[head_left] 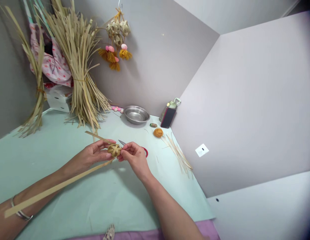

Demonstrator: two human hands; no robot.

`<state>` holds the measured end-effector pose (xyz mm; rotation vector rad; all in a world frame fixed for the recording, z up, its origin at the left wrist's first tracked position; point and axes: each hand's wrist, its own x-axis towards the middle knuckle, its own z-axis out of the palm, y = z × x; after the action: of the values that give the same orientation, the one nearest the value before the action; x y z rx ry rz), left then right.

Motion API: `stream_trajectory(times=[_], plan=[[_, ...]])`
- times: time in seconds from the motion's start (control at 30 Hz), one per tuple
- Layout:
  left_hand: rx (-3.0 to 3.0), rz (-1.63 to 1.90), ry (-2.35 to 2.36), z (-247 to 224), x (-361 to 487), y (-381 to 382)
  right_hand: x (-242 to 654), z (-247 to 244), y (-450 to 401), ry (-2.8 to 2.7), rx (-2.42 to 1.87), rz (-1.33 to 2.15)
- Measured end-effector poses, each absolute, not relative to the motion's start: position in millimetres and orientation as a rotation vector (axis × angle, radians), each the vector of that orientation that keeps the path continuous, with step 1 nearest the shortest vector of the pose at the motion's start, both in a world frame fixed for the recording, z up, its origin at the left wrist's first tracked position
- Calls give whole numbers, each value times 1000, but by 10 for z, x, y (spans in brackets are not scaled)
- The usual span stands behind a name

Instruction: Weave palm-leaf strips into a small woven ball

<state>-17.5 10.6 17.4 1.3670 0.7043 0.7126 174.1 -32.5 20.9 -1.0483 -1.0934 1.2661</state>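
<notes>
A small woven ball of flat straw strips (114, 150) is held between my two hands above the table. The fingers of my left hand (98, 151) are closed on its left side. My right hand (133, 156) pinches at its right side; whether the fingertips hold the ball or a strip end, I cannot make out. One long loose strip (59, 185) runs from the ball down across my left forearm. A shorter strip end (96, 135) sticks out to the upper left. Scissors (145, 152) with red handles lie partly hidden behind my right hand.
A metal bowl (136, 115), an orange ball of thread (158, 132), thin strips (181, 155) and a phone (168, 117) leaning on a jar are at the back right. A big straw bundle (81, 80) stands back left. Woven balls with tassels (117, 31) hang on the wall.
</notes>
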Motion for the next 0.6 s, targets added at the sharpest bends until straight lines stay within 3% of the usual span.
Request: stream_trajectory(times=[0.6], plan=[[1445,600,697,129,-173,156,1759,155,-321,-1257,-1210,1174]])
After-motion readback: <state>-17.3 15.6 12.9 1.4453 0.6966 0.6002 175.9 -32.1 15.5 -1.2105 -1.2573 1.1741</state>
